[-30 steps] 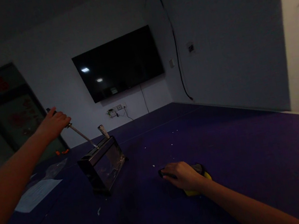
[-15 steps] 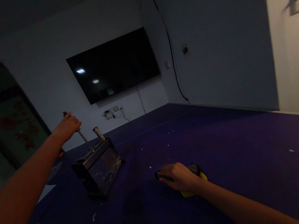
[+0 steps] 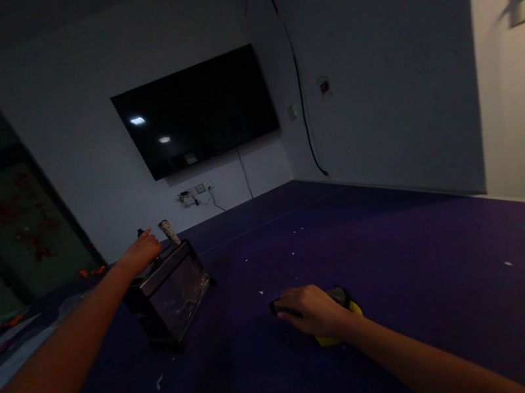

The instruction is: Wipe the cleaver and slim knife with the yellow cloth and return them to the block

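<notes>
On the purple surface stands a knife block (image 3: pixel 182 302) with a dark frame and a see-through front. My left hand (image 3: pixel 144 248) is closed around the dark handle (image 3: pixel 140 232) of a thin metal rod at the block's top; the shaft now barely shows. Beside it a pale, speckled handle (image 3: pixel 169 232) sticks up from the block. My right hand (image 3: pixel 313 308) rests on the surface, fingers wrapped around a black-and-yellow tool (image 3: pixel 330 340) with a dark handle. Most of that tool is under the hand, so its kind is unclear.
Small white scraps (image 3: pixel 159 382) dot the purple surface (image 3: pixel 409 306). Plastic and cloth-like items (image 3: pixel 13 352) lie at the left. Beyond are a wall-mounted television (image 3: pixel 199 113), sockets with cords (image 3: pixel 197 192), a hanging cable (image 3: pixel 303 103) and a door (image 3: pixel 11 216).
My left hand has moved down and slightly right, pushing the rod into the block until the handle is near its top. My right hand keeps its place. The view has shifted slightly.
</notes>
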The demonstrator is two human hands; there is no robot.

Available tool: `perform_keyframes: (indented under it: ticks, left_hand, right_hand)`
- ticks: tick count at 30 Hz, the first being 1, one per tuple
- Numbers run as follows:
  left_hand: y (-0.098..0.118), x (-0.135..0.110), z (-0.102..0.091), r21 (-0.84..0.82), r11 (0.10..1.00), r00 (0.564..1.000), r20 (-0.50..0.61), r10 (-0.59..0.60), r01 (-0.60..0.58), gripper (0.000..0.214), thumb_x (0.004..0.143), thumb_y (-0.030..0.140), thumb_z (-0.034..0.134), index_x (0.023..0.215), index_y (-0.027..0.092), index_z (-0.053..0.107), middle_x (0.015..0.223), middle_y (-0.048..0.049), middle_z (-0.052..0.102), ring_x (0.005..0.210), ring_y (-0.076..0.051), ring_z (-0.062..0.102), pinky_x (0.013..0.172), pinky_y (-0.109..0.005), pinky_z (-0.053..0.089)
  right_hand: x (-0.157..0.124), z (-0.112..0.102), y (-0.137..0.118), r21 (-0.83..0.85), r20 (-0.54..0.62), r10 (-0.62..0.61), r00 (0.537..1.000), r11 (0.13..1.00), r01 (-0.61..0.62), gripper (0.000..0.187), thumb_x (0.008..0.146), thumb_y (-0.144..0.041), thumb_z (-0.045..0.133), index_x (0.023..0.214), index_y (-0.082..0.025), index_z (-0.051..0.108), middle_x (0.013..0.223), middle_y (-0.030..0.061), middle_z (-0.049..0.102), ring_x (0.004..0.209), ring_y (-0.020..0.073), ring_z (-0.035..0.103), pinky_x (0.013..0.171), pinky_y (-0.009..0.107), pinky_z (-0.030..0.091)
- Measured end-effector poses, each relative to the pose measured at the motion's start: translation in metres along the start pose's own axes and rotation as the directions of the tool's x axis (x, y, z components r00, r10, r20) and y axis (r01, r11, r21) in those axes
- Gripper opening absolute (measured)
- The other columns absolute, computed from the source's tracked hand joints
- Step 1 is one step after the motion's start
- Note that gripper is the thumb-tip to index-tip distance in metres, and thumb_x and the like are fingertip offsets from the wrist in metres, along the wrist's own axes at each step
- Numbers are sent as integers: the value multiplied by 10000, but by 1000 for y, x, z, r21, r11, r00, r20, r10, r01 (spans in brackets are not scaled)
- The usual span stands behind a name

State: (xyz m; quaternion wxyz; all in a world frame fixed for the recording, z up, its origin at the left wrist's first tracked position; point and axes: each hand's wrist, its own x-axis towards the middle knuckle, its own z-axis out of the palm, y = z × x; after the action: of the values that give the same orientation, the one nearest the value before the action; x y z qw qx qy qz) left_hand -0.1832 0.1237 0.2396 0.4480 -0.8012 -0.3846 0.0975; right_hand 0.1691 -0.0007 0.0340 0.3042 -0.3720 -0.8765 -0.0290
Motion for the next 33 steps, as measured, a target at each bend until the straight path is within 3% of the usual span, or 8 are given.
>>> perform_keyframes:
  ticks: [14,18,20,22,24,26,30,33]
  left_hand:
    - [22,-4,-24,-115,993,999,-40,8,-13,282,682,6,398,755,158,624,777,-83,643,838,-180,584,977,-353,287]
    - [36,-19,-49,-190,971,947,-256,-194,147,280,709,81,401,883,162,606,898,-75,643,915,-196,569,1002,-419,242]
    - [42,-29,-57,-306,882,759,-455,-467,359,246,761,176,413,937,152,584,978,-92,626,980,-219,543,991,-443,258]
    - [48,-38,-57,-514,690,452,-522,-723,510,275,780,295,443,991,161,558,1031,-103,604,1009,-246,522,945,-465,314]
    - [56,-44,-49,-723,415,142,-409,-902,553,377,761,379,472,1077,177,513,1089,-125,566,1038,-286,491,880,-501,359]
    - [68,-44,-34,-851,104,-103,-182,-978,515,501,746,417,469,1174,158,430,1161,-173,502,1094,-325,434,865,-539,353]
    - [102,-33,3,-849,-212,-296,70,-953,484,628,749,405,439,1257,78,270,1284,-271,342,1213,-381,286,933,-604,235]
    - [123,-28,27,-804,-195,-281,36,-959,562,688,747,405,448,1301,115,161,1317,-290,274,1218,-447,232,841,-697,227]
  right_hand:
    - [-1,3,2,-3,1,1,1000,1000,-1,270,853,-297,422,1035,-209,601,934,48,658,816,170,599,682,249,428]
    - [-1,2,1,-21,24,-13,1000,1000,13,272,856,-295,421,1039,-207,601,935,54,658,819,172,599,675,247,428]
    - [0,2,1,-21,27,-17,999,1000,17,271,854,-295,426,1037,-205,605,951,59,655,835,174,598,680,248,428]
    - [0,3,1,-14,23,-14,1000,1000,14,270,852,-294,429,1032,-203,609,962,60,654,845,176,597,688,250,430]
    - [0,3,1,-2,19,-12,1000,1000,12,272,853,-295,430,1038,-204,607,965,56,655,849,174,597,698,251,432]
    - [-1,4,1,1,12,-10,1000,1000,10,274,854,-296,428,1042,-207,606,959,52,658,847,171,598,704,249,433]
    - [-1,6,2,-8,-2,-9,1000,1000,9,272,857,-300,424,1026,-209,616,955,48,661,845,169,599,715,251,436]
    - [-2,6,2,3,3,-21,1000,1000,21,281,860,-308,419,1035,-205,613,991,50,653,869,170,596,737,259,439]
